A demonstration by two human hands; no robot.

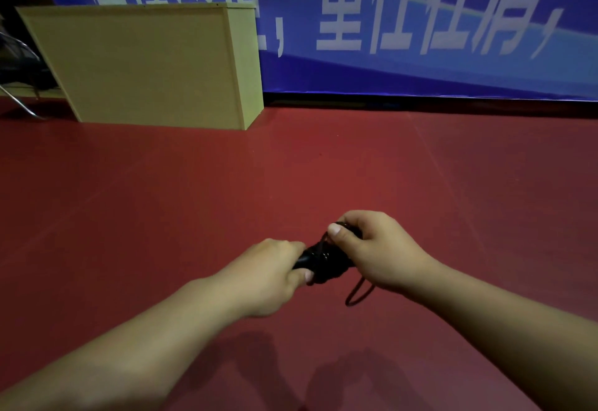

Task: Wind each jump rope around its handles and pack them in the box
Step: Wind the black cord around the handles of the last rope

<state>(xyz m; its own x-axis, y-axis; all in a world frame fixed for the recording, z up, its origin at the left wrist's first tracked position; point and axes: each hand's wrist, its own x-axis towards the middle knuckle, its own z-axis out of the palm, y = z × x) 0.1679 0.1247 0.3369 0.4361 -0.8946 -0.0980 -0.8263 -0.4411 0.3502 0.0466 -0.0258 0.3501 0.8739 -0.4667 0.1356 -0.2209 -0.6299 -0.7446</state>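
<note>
The jump rope (326,260) sits between your two hands, held above the red floor (161,200), with most of its black cord already coiled around the handles into a tight bundle. Your left hand (268,276) is curled around the bare end of the handles, and your right hand (369,249) grips the wound end, thumb pressing the cord down. Only a short loop (357,294) of cord hangs loose below your right hand, so I judge this rope nearly wound; securing that tail and packing remain. No packing box is identifiable here, unless the tan wooden cabinet (145,64) by the wall serves. The blue banner (420,22) behind carries large white Chinese characters, cropped and only partly legible.
</note>
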